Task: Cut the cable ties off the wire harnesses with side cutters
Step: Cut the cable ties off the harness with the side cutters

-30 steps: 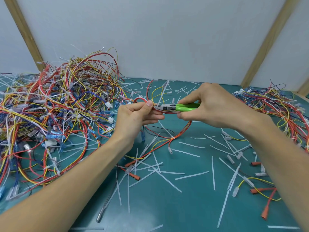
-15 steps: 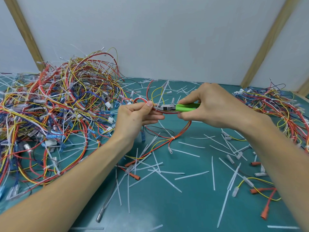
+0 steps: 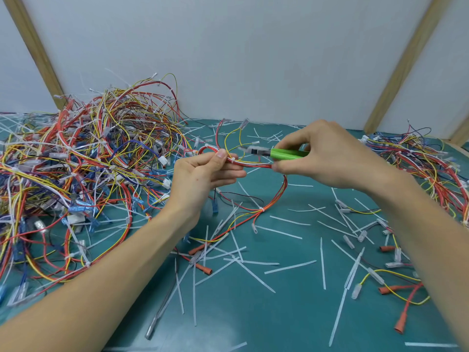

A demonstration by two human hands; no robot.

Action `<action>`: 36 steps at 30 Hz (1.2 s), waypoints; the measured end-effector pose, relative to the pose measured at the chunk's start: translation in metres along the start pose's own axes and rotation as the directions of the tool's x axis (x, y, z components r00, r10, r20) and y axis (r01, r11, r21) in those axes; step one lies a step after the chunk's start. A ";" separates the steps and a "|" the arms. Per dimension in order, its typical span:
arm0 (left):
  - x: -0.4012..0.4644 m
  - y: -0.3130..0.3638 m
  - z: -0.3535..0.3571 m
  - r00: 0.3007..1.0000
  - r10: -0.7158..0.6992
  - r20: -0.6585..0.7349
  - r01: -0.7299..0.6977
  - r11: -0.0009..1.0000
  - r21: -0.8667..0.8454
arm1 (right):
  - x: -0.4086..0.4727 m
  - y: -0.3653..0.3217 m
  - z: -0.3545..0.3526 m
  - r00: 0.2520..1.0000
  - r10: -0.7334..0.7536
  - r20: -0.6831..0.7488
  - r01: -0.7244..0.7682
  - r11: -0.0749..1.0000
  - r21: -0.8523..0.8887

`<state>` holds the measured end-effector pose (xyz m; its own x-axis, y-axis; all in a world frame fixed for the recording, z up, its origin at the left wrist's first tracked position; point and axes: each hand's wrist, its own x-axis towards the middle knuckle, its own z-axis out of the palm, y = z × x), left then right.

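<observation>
My left hand (image 3: 205, 174) pinches a red and yellow wire harness (image 3: 253, 164) between thumb and fingers, above the green mat. A white cable tie (image 3: 229, 160) wraps the harness just right of my thumb. My right hand (image 3: 327, 156) grips the green-handled side cutters (image 3: 284, 153); their blurred jaws point left, a little above the harness. The harness loops down to the mat, where another white tie (image 3: 261, 210) binds it.
A big tangle of wire harnesses (image 3: 83, 174) fills the left of the green mat (image 3: 253, 313). A smaller heap (image 3: 431, 168) lies at the right. Cut white tie strips (image 3: 289, 266) and loose orange terminals (image 3: 203, 269) litter the mat. A white wall stands behind.
The cutters have lifted slightly away from the harness and their jaws are blurred. My left hand still holds the harness in the same place.
</observation>
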<state>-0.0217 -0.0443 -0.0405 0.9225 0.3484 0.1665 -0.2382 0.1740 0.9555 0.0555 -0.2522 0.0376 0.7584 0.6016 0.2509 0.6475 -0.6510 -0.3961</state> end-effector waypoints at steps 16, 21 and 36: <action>0.005 0.001 -0.005 0.997 -0.050 -0.055 0.047 0.997 -0.062 | 0.006 0.007 0.010 0.959 0.181 0.216 -0.259 0.870 0.420; 0.006 0.002 -0.006 0.996 -0.054 -0.065 0.048 0.994 -0.098 | 0.005 0.007 0.010 0.955 0.171 0.244 -0.271 0.837 0.476; 0.001 0.003 0.002 0.996 0.049 0.079 -0.057 0.994 0.098 | 0.006 -0.012 0.031 0.982 0.114 -0.149 0.015 0.744 0.668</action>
<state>-0.0205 -0.0451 -0.0368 0.9307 0.2830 0.2318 -0.2591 0.0627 0.9638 0.0500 -0.2258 0.0166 0.8298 0.4480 0.3328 0.4428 -0.1656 -0.8812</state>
